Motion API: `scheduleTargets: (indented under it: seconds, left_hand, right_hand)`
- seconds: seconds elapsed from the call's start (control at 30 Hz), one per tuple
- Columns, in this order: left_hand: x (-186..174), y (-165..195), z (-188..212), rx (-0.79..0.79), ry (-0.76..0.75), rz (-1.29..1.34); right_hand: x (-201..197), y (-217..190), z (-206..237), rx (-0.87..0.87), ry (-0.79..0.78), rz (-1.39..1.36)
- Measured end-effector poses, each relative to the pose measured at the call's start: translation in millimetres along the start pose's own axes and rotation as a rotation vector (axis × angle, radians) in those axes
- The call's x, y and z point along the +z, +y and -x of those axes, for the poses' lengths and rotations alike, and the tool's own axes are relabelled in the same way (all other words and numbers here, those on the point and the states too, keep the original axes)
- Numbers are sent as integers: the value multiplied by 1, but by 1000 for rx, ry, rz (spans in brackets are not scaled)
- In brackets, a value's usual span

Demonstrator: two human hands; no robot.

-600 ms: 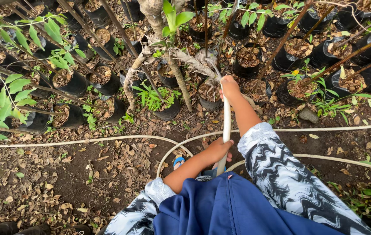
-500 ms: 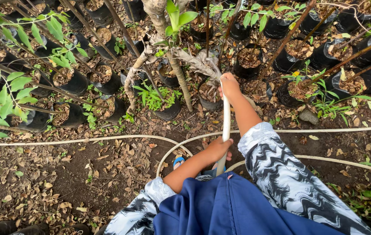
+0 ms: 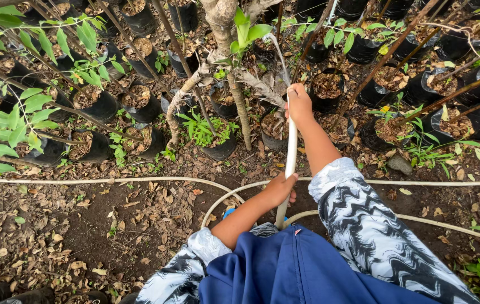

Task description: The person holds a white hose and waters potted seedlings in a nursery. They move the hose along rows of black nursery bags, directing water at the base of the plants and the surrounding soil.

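A pale cream hose (image 3: 291, 152) runs up from my waist toward the potted plants. My right hand (image 3: 298, 104) is stretched forward and grips the hose near its end, where water sprays out over the black pots. Lower down, my left hand (image 3: 281, 188) is closed around the same hose, close to my body. The spray falls on a pot of brown soil (image 3: 327, 87) and the base of a thin trunk (image 3: 240, 107). I wear black-and-white patterned sleeves and a blue garment.
Several black grow bags (image 3: 96, 101) with soil and leafy saplings fill the far ground. Slanted stakes (image 3: 386, 59) cross at the right. More hose (image 3: 99, 180) loops over the bare, leaf-strewn earth. A grey stone (image 3: 400, 164) lies at the right.
My right hand and the hose end have stayed pointed at nearly the same pots. The view has barely shifted.
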State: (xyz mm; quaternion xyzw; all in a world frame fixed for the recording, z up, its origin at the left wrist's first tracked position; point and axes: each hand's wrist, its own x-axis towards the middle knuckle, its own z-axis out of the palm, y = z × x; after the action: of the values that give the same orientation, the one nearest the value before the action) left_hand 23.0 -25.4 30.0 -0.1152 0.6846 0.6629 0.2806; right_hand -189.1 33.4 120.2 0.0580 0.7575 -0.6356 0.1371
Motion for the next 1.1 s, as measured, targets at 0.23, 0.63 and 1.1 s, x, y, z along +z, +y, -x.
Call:
scheduleTargets:
  seconds: [0.23,0.63,1.1]
  left_hand:
    - [-1,3,4,1,5,-22]
    - [-28,-29,7,19,-117,-201]
    - [-127,-127,43,-109,-593,-96]
  right_hand:
    - [1,0,1,-5,-2,24]
    - [-23,58,5,68,243,-25]
    - [44,140,114,345,731,-109]
